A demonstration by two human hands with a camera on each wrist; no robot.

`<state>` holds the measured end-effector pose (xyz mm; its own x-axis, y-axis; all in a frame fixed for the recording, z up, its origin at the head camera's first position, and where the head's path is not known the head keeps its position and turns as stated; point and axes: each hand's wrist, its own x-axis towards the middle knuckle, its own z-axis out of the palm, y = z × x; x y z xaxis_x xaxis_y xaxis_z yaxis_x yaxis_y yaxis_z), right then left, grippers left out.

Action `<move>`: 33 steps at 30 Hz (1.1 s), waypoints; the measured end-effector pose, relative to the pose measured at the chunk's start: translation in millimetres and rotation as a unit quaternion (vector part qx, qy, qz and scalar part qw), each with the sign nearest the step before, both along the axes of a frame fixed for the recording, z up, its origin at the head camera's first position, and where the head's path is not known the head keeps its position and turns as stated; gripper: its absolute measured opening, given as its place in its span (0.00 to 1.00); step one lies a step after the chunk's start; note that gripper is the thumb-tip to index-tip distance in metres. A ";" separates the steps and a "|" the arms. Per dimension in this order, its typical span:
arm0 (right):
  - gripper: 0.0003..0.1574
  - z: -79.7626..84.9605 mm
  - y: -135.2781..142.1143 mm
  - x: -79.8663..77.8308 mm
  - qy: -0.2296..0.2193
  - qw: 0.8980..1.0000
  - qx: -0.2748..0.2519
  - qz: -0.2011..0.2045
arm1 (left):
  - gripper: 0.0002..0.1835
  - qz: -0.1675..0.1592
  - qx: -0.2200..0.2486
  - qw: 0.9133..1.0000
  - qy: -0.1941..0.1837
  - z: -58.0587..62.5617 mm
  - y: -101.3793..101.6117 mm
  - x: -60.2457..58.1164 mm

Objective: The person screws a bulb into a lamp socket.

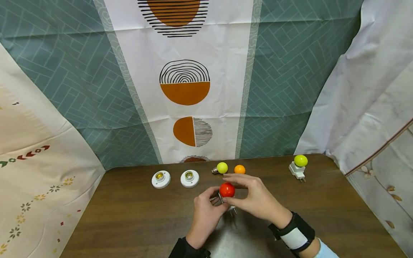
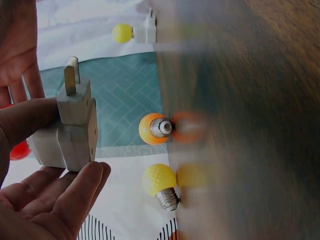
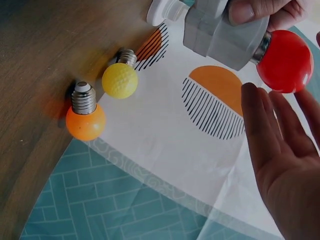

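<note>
My left hand (image 1: 206, 212) grips a white plug-in bulb socket (image 2: 77, 135) above the table, thumb on one side and fingers on the other. Two metal prongs (image 2: 71, 80) stick out of it. A red bulb (image 3: 286, 61) sits in the socket's mouth, a strip of its metal base still visible between them. Around the red bulb, my right hand (image 1: 256, 197) has its fingers spread and nearly straight. In the right wrist view, its fingertips (image 3: 250, 92) are right beside the bulb; whether they touch it I cannot tell.
Two round white lampholders (image 1: 160, 179) stand at the back left of the brown table (image 1: 135, 222). Behind my hands lie a loose yellow bulb (image 1: 222, 167) and an orange bulb (image 1: 240, 169). At the back right is another plug-in socket (image 1: 297, 170) with a yellow bulb fitted.
</note>
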<state>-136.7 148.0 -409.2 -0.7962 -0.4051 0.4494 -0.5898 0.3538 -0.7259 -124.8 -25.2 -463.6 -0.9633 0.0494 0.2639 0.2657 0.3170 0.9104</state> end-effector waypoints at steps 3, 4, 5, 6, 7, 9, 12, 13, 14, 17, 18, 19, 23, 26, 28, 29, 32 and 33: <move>0.33 1.8 1.4 -0.1 -0.004 1.000 0.013 0.023 | 0.19 -0.001 0.002 1.000 0.001 1.0 -0.2 0.1; 0.33 2.3 1.8 0.0 -0.008 0.999 0.017 0.030 | 0.18 -0.001 0.003 1.000 0.002 1.2 -0.2 0.1; 0.33 2.6 2.1 -0.1 -0.010 0.999 0.021 0.035 | 0.18 -0.001 0.004 1.000 0.002 1.4 -0.2 0.1; 0.33 2.8 2.3 -0.1 -0.013 0.999 0.025 0.040 | 0.18 -0.002 0.004 1.000 0.001 1.6 -0.1 0.1; 0.33 3.2 2.5 -0.1 -0.017 0.999 0.028 0.043 | 0.18 -0.001 0.004 1.000 0.001 1.7 0.0 0.1; 0.34 3.5 2.8 -0.1 -0.024 0.998 0.031 0.048 | 0.18 -0.001 0.005 1.000 0.000 1.6 0.0 0.0; 0.34 3.4 3.2 -0.7 -0.026 0.998 0.035 0.052 | 0.18 -0.002 0.003 1.000 0.000 1.2 -0.5 -0.5; 0.34 3.3 3.3 -0.9 -0.026 0.998 0.035 0.053 | 0.18 -0.002 0.003 1.000 0.001 1.2 -0.5 -0.5; 0.34 3.1 3.4 -1.1 -0.025 0.998 0.036 0.054 | 0.18 -0.003 0.003 1.000 0.002 1.2 -0.6 -0.5; 0.33 2.6 3.5 -1.9 -0.022 0.998 0.034 0.056 | 0.19 -0.004 0.004 1.000 0.004 0.9 -0.7 -0.8; 0.33 2.5 3.5 -2.0 -0.021 0.998 0.032 0.056 | 0.19 -0.005 0.005 1.000 0.004 1.0 -0.6 -0.8; 0.33 2.2 3.5 -2.1 -0.020 0.998 0.031 0.056 | 0.19 -0.005 0.006 1.000 0.004 1.0 -0.5 -0.9; 0.32 1.7 3.6 -2.2 -0.021 0.998 0.025 0.051 | 0.19 -0.004 0.005 1.000 0.002 1.6 -0.4 -0.6; 0.30 1.3 4.0 -2.0 -0.026 0.999 0.019 0.043 | 0.18 -0.002 0.001 1.000 -0.002 3.1 0.0 0.4; 0.30 1.0 4.2 -1.9 -0.027 0.999 0.014 0.039 | 0.18 -0.001 0.000 1.000 -0.004 3.4 0.0 0.7; 0.29 0.9 4.2 -1.9 -0.028 0.999 0.012 0.036 | 0.18 -0.001 0.000 1.000 -0.005 3.4 0.1 0.7; 0.28 0.5 3.6 -1.5 -0.019 0.999 0.008 0.026 | 0.19 -0.001 0.001 1.000 -0.005 3.6 0.2 1.0; 0.28 0.4 3.2 -1.3 -0.016 1.000 0.007 0.023 | 0.19 -0.001 0.001 1.000 -0.005 3.6 0.2 1.0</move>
<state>-138.0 151.3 -408.8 -0.7907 -0.4475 0.4177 -0.5819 0.3373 -0.7401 -123.9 -25.1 -460.0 -0.9660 0.0499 0.2537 0.2563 0.3145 0.9140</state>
